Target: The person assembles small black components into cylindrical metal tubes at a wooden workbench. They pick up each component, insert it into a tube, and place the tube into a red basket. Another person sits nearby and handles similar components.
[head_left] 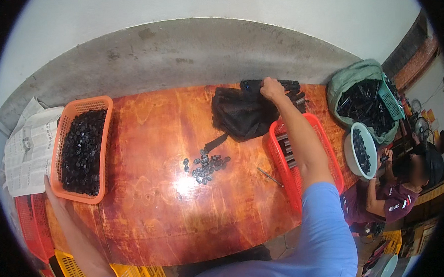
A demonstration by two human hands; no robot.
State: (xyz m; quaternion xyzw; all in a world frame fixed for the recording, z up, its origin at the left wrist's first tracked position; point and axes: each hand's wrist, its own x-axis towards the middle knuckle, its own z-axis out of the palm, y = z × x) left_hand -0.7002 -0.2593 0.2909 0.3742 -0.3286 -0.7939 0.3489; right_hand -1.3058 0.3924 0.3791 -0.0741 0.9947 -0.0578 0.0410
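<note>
My right hand [271,89] reaches to the back edge of the table, its fingers closed over a black oblong object [251,86] whose exact kind I cannot make out. Beside it lies a crumpled black bag [235,112] with a strap trailing forward. My left hand [52,186] rests against the near left corner of an orange basket [107,144]; most of its fingers are hidden. Small black oval pieces [84,150] fill that basket. A loose cluster of similar dark pieces [206,167] is on the table between my arms.
Under my right forearm stands a red basket [336,167] holding dark rods. A thin rod [269,176] lies beside it. Newspaper [24,156] is at far left. At right are a green sack [336,90], a pale basin [351,154] and a seated person [393,194]. A wall bounds the back.
</note>
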